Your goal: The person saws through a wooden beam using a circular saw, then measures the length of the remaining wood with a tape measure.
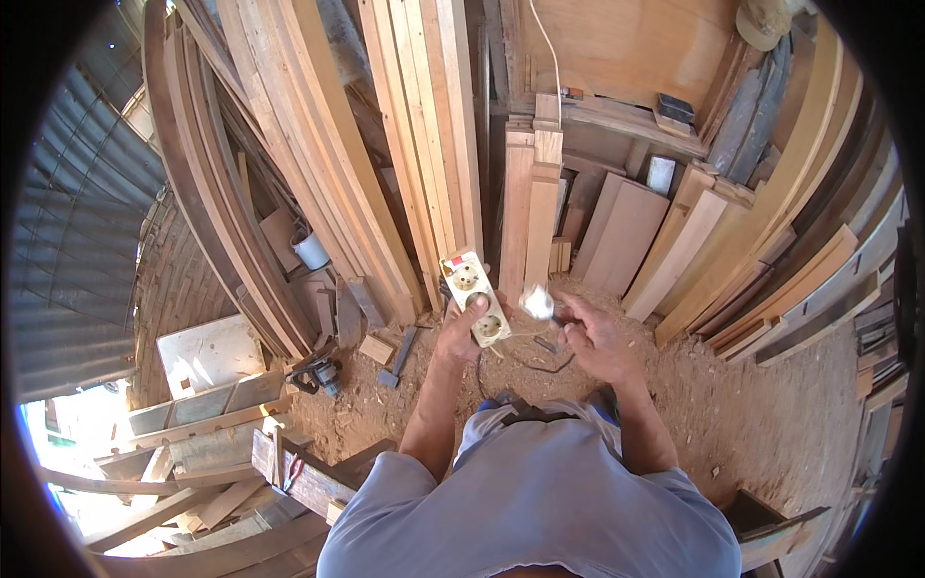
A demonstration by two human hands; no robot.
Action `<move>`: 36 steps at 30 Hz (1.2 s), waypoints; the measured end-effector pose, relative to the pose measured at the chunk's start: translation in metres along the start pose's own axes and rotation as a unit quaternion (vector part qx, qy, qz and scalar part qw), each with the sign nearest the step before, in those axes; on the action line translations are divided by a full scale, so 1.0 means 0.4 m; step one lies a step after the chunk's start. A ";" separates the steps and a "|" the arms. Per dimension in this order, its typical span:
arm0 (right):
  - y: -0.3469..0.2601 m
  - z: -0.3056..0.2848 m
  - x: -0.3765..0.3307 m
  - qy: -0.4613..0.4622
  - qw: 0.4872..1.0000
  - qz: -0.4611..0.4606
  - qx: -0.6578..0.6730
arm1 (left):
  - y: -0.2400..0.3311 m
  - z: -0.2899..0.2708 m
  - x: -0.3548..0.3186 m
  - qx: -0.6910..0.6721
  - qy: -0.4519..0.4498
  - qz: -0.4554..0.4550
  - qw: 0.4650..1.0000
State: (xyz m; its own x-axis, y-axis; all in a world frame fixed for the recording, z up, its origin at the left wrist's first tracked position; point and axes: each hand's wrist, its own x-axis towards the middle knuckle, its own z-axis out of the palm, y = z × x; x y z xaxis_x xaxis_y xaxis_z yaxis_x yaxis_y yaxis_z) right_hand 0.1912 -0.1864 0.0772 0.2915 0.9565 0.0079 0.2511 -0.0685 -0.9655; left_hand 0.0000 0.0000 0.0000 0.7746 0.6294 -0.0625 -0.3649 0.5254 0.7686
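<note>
I watched the left hand (462,329) clasp a white socket strip (492,308), any lettering too small to read; the right hand (594,337) pinched a blurred white object (536,303).

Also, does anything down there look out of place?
Yes: a hammer and a power tool lie on the sawdust-strewn floor to the left of the left hand, which holds the power strip; underfoot seems odd for tools.

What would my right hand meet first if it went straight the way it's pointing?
Past the blurred white object it holds, probably the power strip in your left hand, though depth is unclear.
</note>
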 end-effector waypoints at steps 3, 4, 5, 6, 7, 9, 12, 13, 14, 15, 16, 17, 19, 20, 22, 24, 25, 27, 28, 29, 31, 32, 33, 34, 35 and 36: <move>-0.073 0.074 0.010 0.021 0.994 -0.081 -0.070 | 0.040 -0.011 -0.005 -0.081 -0.069 0.008 0.994; -0.110 0.083 0.012 0.016 0.994 -0.084 -0.063 | 0.039 -0.011 -0.003 -0.103 -0.076 0.012 0.992; -0.127 0.089 0.015 0.012 0.995 -0.085 -0.056 | 0.035 -0.009 0.001 -0.125 -0.082 0.016 0.989; -0.121 0.090 0.014 0.023 0.992 -0.098 -0.073 | 0.031 0.023 0.007 -0.112 -0.027 0.042 0.992; -0.104 0.092 0.015 0.035 0.989 -0.109 -0.090 | 0.022 0.028 0.015 -0.115 -0.012 0.037 0.993; -0.087 0.092 0.017 0.062 0.984 -0.107 -0.128 | 0.005 0.034 0.031 -0.118 0.019 0.024 0.992; -0.089 0.083 0.022 0.099 0.973 -0.086 -0.193 | -0.010 0.053 0.039 -0.051 0.016 0.031 0.998; -0.098 0.078 0.024 0.102 0.967 -0.093 -0.215 | -0.013 0.062 0.041 -0.037 0.016 0.029 0.999; -0.103 0.074 0.026 0.106 0.960 -0.100 -0.237 | -0.016 0.071 0.043 -0.023 0.016 0.027 0.999; -0.106 0.075 0.027 0.108 0.960 -0.081 -0.245 | -0.018 0.081 0.042 -0.009 0.015 0.024 1.000; -0.108 0.078 0.029 0.110 0.959 -0.061 -0.252 | -0.017 0.088 0.041 -0.011 0.005 0.014 1.000; -0.110 0.078 0.030 0.112 0.958 -0.041 -0.259 | -0.016 0.096 0.039 -0.013 -0.005 0.004 1.000; -0.100 0.077 0.038 0.118 0.960 -0.048 -0.249 | -0.021 0.095 0.038 -0.019 -0.017 -0.004 1.000; -0.096 0.077 0.040 0.120 0.961 -0.052 -0.244 | -0.032 0.083 0.042 -0.023 -0.019 -0.005 1.000; -0.095 0.076 0.043 0.111 0.964 -0.084 -0.228 | -0.046 0.059 0.047 -0.030 -0.017 0.000 0.999; -0.094 0.076 0.044 0.107 0.964 -0.100 -0.221 | -0.053 0.044 0.046 -0.036 -0.009 0.009 0.999; -0.093 0.078 0.041 0.108 0.964 -0.099 -0.222 | -0.056 0.044 0.045 -0.031 -0.002 0.021 0.999; -0.096 0.083 0.039 0.107 0.964 -0.090 -0.224 | -0.065 0.050 0.043 -0.019 0.011 0.044 0.999; -0.101 0.086 0.039 0.106 0.965 -0.082 -0.226 | -0.071 0.045 0.046 -0.026 0.031 0.040 0.998; -0.103 0.089 0.039 0.104 0.966 -0.074 -0.227 | -0.076 0.039 0.047 -0.023 0.029 0.047 0.998; -0.093 0.094 0.038 0.108 0.963 -0.076 -0.237 | -0.085 0.038 0.046 -0.019 0.024 0.058 0.998; -0.088 0.096 0.038 0.110 0.961 -0.076 -0.242 | -0.090 0.036 0.046 -0.016 0.025 0.057 0.998; -0.084 0.099 0.037 0.113 0.962 -0.063 -0.240 | -0.090 0.037 0.046 -0.013 0.026 0.055 0.998; -0.082 0.101 0.037 0.116 0.963 -0.050 -0.238 | -0.091 0.038 0.046 -0.010 0.027 0.053 0.998; -0.080 0.101 0.037 0.119 0.964 -0.037 -0.236 | -0.097 0.039 0.045 -0.010 0.034 0.048 0.998; -0.081 0.101 0.038 0.117 0.964 -0.029 -0.238 | -0.100 0.039 0.048 -0.009 0.040 0.044 0.998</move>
State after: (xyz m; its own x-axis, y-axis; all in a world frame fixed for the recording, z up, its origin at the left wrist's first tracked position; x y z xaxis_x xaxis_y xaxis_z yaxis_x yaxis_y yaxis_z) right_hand 0.1501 -0.1580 0.0979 0.4503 0.8762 0.1716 0.6519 -0.1914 -0.7337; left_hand 0.0376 -0.0180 -0.0221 0.6957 0.7168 -0.0472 -0.4390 0.4763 0.7618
